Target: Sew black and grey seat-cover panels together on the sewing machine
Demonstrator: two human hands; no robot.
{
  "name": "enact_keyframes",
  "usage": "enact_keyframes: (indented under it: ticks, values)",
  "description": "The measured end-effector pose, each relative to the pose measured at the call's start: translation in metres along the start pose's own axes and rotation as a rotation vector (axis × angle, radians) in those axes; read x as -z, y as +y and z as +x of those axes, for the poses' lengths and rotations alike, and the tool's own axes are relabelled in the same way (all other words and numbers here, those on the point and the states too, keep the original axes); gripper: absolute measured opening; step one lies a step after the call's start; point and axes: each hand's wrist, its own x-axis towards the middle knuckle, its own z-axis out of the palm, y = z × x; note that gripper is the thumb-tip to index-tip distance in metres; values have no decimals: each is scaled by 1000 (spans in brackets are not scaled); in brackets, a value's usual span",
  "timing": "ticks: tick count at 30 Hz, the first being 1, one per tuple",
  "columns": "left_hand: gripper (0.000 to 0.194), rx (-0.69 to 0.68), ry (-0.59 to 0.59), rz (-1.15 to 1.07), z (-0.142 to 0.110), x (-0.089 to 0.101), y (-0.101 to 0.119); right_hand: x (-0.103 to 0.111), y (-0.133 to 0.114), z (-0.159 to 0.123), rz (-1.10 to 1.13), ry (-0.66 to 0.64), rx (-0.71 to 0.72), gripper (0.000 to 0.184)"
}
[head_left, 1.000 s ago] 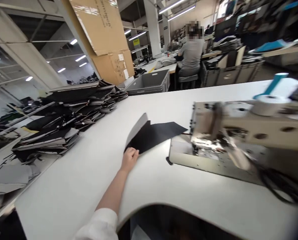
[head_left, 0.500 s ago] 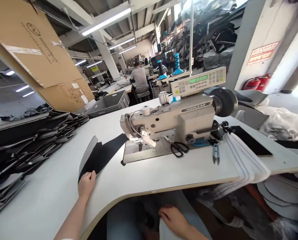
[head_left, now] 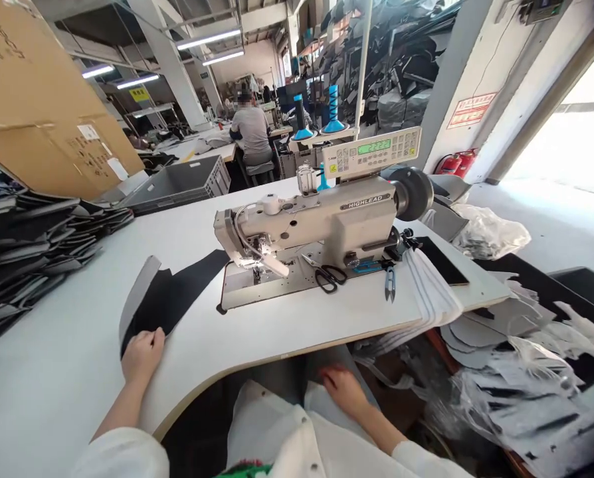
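Note:
My left hand (head_left: pixel 143 355) is closed on the near end of a black fabric piece with a grey edge (head_left: pixel 177 295), lying on the white table left of the sewing machine (head_left: pixel 317 219). The piece's far end reaches the left side of the machine bed. Low over my lap is my right hand (head_left: pixel 345 392), its fingers curled beside the hem of a white shirt (head_left: pixel 277 425); whatever they may hold is hidden. Black-handled scissors (head_left: pixel 329 275) rest on the machine bed's front edge. Blue thread snips (head_left: pixel 389 284) lie to their right.
Stacked black and grey pieces (head_left: pixel 38 245) line the table's left side. Behind them stand a grey crate (head_left: pixel 177 186) and cardboard boxes (head_left: pixel 52 139). White striped cloth (head_left: pixel 426 292) hangs over the table's front edge. A person (head_left: pixel 252 129) sits farther back.
The camera view has turned right and tilted down, showing more of the shirt and the floor on the right. Both hands keep about the same places; the black fabric piece stays under my left hand.

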Motion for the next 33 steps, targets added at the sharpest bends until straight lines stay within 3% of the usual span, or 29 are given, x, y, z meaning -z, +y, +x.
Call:
enact_keyframes:
  ticks: [3,5,8,10,12,15,18,22,24,28,31,33]
  values:
    - [45,-79,22,15,-1,0,-2,21,4,-7,54,-14,-71,37]
    - [44,-163,34,-15,-5,0,-12,39,1,4,102,4,-32,34]
    - [41,-356,32,-115,-18,2,-39,71,-3,46,116,95,130,27]
    - [37,-460,66,-203,-29,7,-59,89,1,83,7,168,119,28]
    - [35,-517,116,-295,-39,13,-74,98,12,119,-181,135,39,30]
    - [35,-586,140,-393,-46,19,-83,88,32,163,-411,-3,-48,37]
    - [34,-642,131,-445,-43,20,-80,66,44,194,-474,-82,-65,42]
    - [32,-677,150,-528,-37,20,-71,50,40,213,-485,25,-95,42]
    - [31,-716,167,-573,-36,19,-64,49,32,211,-429,134,-2,37]
    - [33,-870,146,-546,-26,13,-41,52,-3,201,-115,162,454,26]
    - [35,-963,154,-426,-14,12,-25,48,-52,212,152,50,718,29]
    - [29,-931,194,-355,-12,15,-17,36,-87,231,183,-138,823,31]
